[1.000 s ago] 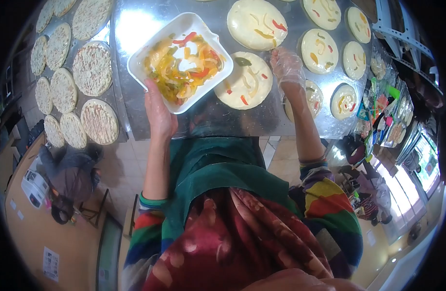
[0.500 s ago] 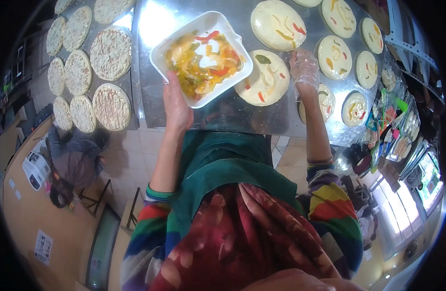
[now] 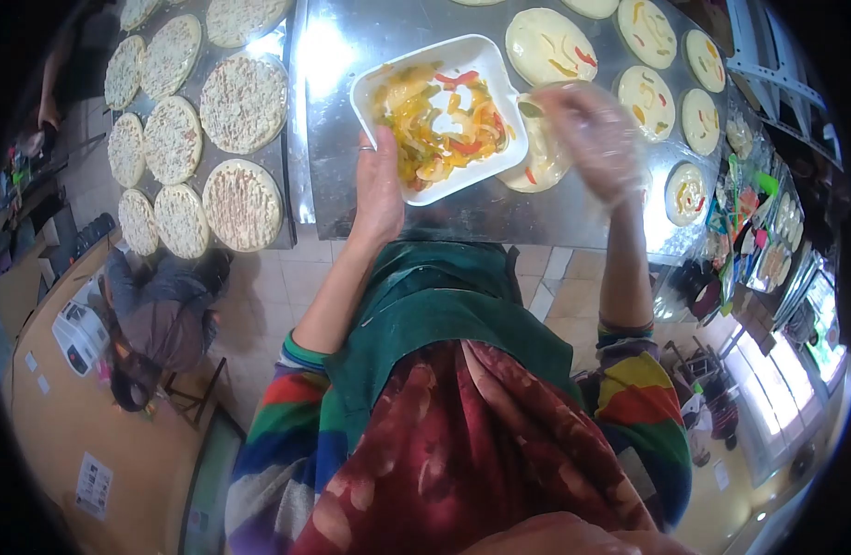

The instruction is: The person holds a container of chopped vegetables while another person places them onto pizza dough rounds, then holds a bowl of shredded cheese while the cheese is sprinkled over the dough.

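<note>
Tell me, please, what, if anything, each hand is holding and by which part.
The left hand holds the white tray by its left side. The gloved right hand is too blurred to tell whether it holds anything.

The left hand [image 3: 379, 203] was closed in a grip, its thumb [image 3: 385, 155] pointing away from the body and its fingers mostly hidden; the bare left forearm [image 3: 340, 294] slanted inward. The right hand [image 3: 596, 143], blurred, angled leftward above a nearly straight right forearm [image 3: 626, 273], its finger pose unclear.
</note>
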`<state>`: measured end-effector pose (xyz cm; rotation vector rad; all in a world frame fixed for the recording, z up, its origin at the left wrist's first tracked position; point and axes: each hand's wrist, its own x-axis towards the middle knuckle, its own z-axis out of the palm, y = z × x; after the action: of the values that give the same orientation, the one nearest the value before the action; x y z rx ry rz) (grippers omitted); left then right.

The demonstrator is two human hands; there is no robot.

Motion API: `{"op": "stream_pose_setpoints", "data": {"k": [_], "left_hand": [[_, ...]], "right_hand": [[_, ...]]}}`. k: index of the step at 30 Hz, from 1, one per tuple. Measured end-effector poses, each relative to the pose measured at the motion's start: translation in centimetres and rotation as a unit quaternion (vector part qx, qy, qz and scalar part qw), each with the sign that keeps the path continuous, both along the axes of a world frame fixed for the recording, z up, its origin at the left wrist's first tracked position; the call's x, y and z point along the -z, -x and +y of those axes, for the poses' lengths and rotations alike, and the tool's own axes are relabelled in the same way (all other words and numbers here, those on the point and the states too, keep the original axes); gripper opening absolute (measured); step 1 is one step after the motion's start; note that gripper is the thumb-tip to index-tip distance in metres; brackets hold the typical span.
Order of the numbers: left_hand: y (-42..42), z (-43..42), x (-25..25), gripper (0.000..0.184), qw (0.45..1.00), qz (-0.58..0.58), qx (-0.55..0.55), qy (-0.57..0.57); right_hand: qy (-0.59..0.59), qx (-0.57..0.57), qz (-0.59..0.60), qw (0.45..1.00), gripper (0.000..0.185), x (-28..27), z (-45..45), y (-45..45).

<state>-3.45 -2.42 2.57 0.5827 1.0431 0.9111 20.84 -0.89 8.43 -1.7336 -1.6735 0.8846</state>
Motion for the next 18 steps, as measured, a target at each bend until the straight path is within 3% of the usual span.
{"op": "stream_pose_setpoints", "data": {"k": [3, 5, 9, 12, 18], "left_hand": [[0.9, 0.0, -0.1, 0.059, 1.0, -0.01, 0.025, 0.0], [1.5, 0.0, 0.1, 0.057, 0.999, -0.017, 0.033, 0.004], [2.2, -0.1, -0.8, 0.051, 0.999, -0.018, 0.029, -0.024], [2.7, -0.4, -0.1, 0.052, 0.998, -0.003, 0.05, -0.036], [3.1, 0.0, 0.3, 0.053, 0.998, -0.003, 0.056, -0.028]], "right_hand": [[-0.052, -0.137, -0.236, 0.961, 0.019, -1.1, -0.3, 4.1], [-0.062, -0.173, -0.241, 0.953, 0.019, 1.6, -1.8, 4.5], [-0.046, -0.205, -0.266, 0.941, 0.019, 1.1, -3.0, 7.4], [-0.105, -0.194, -0.224, 0.949, 0.021, 1.7, -3.5, 8.5], [-0.003, -0.157, -0.235, 0.959, 0.022, 2.0, -3.6, 8.5]]}}
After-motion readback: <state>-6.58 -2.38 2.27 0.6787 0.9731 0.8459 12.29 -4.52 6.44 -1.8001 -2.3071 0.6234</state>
